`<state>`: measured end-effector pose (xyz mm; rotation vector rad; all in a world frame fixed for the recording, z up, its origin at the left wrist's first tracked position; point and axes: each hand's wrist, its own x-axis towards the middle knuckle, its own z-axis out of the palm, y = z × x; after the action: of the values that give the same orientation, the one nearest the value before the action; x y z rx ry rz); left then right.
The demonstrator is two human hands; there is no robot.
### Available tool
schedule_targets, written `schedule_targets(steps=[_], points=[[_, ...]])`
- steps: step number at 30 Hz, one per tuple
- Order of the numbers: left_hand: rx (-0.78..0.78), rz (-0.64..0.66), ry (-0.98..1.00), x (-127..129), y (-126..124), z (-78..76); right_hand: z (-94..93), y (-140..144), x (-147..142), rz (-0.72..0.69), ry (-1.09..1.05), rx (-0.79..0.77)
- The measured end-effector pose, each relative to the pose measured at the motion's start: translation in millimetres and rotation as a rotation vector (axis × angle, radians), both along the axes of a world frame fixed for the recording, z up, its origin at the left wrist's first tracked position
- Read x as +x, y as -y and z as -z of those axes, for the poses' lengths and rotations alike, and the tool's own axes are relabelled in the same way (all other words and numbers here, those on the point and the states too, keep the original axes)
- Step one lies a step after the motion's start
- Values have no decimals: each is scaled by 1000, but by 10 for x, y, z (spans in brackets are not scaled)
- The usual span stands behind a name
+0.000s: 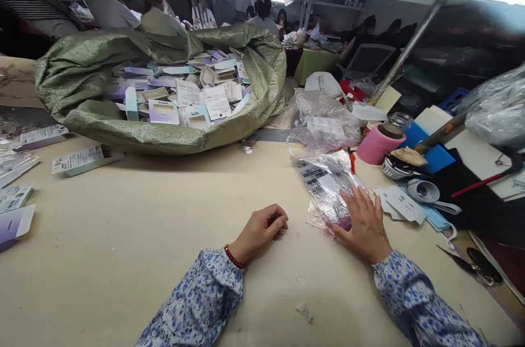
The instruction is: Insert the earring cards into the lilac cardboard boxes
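The right hand (pixel 365 224) lies flat, fingers spread, on a stack of clear plastic bags (pixel 328 188) on the beige table (pixel 164 227); it presses them down rather than pinching them. A purplish patch shows through the plastic under the fingertips, but what it is cannot be made out. Black print on the bags is too blurred to read. The left hand (pixel 260 229) rests on the table just left of the bags, apart from them, loosely curled with fingertips tucked in; whether it holds anything small inside cannot be told. A red bracelet (pixel 233 257) sits at its wrist, above a blue floral sleeve.

Behind the bags and to their left, a large green woven sack (pixel 164 134) lies slumped open, filled with small printed cards (pixel 184 95); its far side hides much of them. More crumpled plastic (pixel 324 117) lies just behind the bags. To the right of the bags stand a pink roll (pixel 375 145) and a glass jar (pixel 396 123), and near them white tags (pixel 404 205). Scissors (pixel 478 265) lie further right, partly cut off at the table edge. Far left of the bags, loose cards (pixel 77 160) run out of frame.
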<state>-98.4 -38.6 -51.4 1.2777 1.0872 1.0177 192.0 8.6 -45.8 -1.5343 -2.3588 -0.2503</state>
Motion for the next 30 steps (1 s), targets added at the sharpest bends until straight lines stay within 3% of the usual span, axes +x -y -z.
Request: schedule_targets(steps=[2,5,10,13,17,22,26,28,30], points=[[3,0,-4,2,-3,0,-85,75,-131,-196,12,38],[5,-1,12,4,-1,-5,-75,40,-304,-465,55,-27],[-45,-16,84,16,-4,3,87,-183,-364,-470,-16,23],[-42,-12,108,25,-21,38,-6,-137,-504,-551,-119,5],[42,-36,74,39,-12,80,-188,84,-970,-704,-410,-90],[249,-207,-136,-56,22,-48,-78,165,-1497,-464,-872,-253],[532,-612,-440,-437,-171,-373,101,96,-1591,-549,-737,-431],[672,-687,-734,-697,-382,-568,153,70,-1583,-605,-640,-469],[706,-682,-1075,-943,-648,-737,183,57,-1573,-599,-610,-472]])
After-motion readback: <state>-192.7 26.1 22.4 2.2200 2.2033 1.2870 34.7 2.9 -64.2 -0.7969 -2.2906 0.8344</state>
